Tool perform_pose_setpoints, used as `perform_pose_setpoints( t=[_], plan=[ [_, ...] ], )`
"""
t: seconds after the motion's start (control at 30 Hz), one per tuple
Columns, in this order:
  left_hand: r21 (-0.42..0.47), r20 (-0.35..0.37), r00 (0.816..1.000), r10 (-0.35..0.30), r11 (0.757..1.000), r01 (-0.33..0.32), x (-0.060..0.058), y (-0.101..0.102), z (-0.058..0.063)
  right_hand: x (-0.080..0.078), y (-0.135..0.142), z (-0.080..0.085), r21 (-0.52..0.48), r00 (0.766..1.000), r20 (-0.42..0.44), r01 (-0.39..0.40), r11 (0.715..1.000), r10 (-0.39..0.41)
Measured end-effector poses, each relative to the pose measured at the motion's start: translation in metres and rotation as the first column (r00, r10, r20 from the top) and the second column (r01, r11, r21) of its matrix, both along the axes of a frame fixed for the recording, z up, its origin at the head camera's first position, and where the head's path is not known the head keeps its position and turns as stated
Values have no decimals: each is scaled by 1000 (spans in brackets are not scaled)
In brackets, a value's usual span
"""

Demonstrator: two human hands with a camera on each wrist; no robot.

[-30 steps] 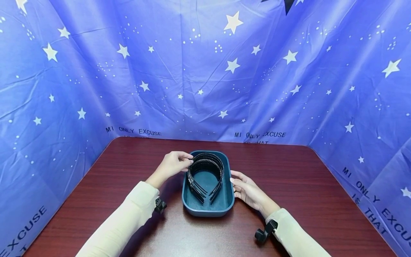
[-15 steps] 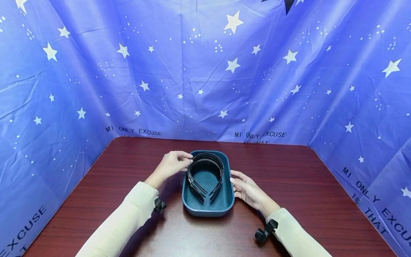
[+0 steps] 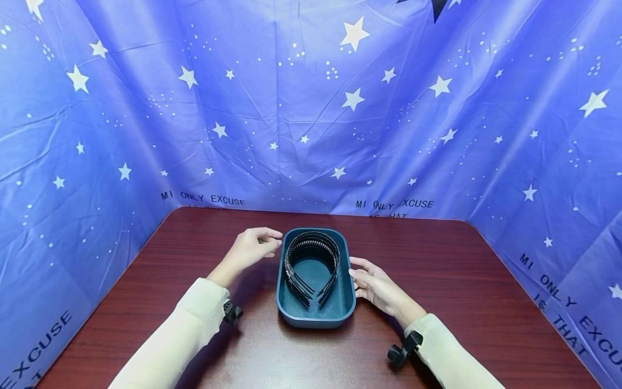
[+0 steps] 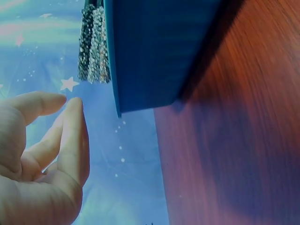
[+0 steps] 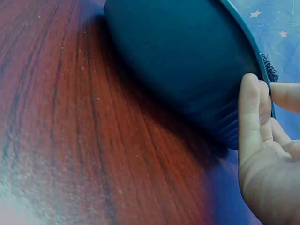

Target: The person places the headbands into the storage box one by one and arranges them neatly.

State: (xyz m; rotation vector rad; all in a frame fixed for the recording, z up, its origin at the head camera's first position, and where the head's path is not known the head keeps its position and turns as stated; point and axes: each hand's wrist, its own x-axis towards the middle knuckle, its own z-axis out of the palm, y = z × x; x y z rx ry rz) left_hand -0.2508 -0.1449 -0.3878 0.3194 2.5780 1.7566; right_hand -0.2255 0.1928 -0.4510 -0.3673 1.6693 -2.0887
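A dark teal rectangular bin [image 3: 316, 322] stands on the table, holding several black toothed headbands [image 3: 312, 244] nested together, their ends pointing toward me. In the left wrist view, glittery headbands [image 4: 96, 47] stick up past the bin's rim. My left hand [image 3: 252, 246] hovers just off the bin's far left side, fingers bent and thumb tip close to the index fingertip, with nothing between them. My right hand [image 3: 380, 292] grips the bin's right wall; in the right wrist view its thumb lies over the rim and the fingers press on the outside.
The dark red wood-grain table [image 3: 160, 281] extends around the bin on every side. Blue star-printed cloth [image 3: 301, 108] hangs behind and along both sides of it. Black wrist cameras [image 3: 404, 350] are strapped at both sleeves.
My left hand has let go of the headbands and moved left, away from the rim. The headbands stay in the bin. My right hand keeps its grip on the bin's right wall.
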Motion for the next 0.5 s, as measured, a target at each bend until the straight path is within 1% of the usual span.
perform_pose_setpoints(
  t=[0.13,0.33,0.4,0.5],
  plan=[
    [-11,-17,1000,15,1000,-16,2,-7,-4,0,2,1,7,1000,0,-2,1000,2],
    [-20,-15,999,30,999,-30,4,-17,-12,0,2,2,28,1000,-1,-5,1000,5],
    [-32,-19,1000,24,999,-25,5,-20,-15,0,1,3,41,1000,-2,0,999,0],
    [-73,-35,999,6,997,-9,7,-25,-19,1,0,4,61,1000,-5,12,998,-11]
  ],
)
